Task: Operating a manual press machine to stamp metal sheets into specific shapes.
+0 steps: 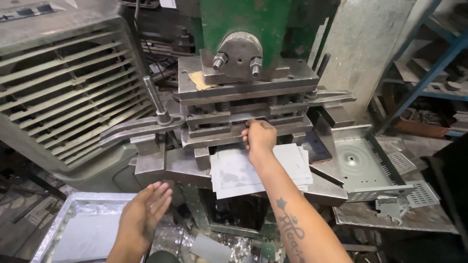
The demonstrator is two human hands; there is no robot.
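— Right hand (258,137)?
— Reaching forward into the mouth of the grey press die (246,114), under the green machine body (265,22). Fingers (249,127) curling together at the slot edge, seemingly pinching a thin metal blank there; hard telling exactly, with the fingertips half hidden against the die.
— And beneath the wrist?
— Lying on the press bed, a stack of flat grey sheets (229,173), slightly fanned, edges overhanging the front. Forearm crossing right over that stack.
— Left hand (144,216)?
— Hovering low at the left, palm open, fingers spread apart and holding nothing. Hanging just above the right edge of a shallow metal tray (56,229), with a flat sheet resting inside it.
— Anything to the right?
— Sitting beside the die, a formed metal pan (360,163) with a round embossed circle and slotted vents along one side. Lying near it, a small perforated plate (421,195) and a bent bracket (390,207), all on a worn steel table (434,221).
— Left of the press?
— Standing close, a big louvred grey housing (63,83). Sticking up from the curved clamp arm (134,129), a threaded stud (153,97).
— Below?
— Gathering under the bed, a scatter of shiny offcuts (239,246).
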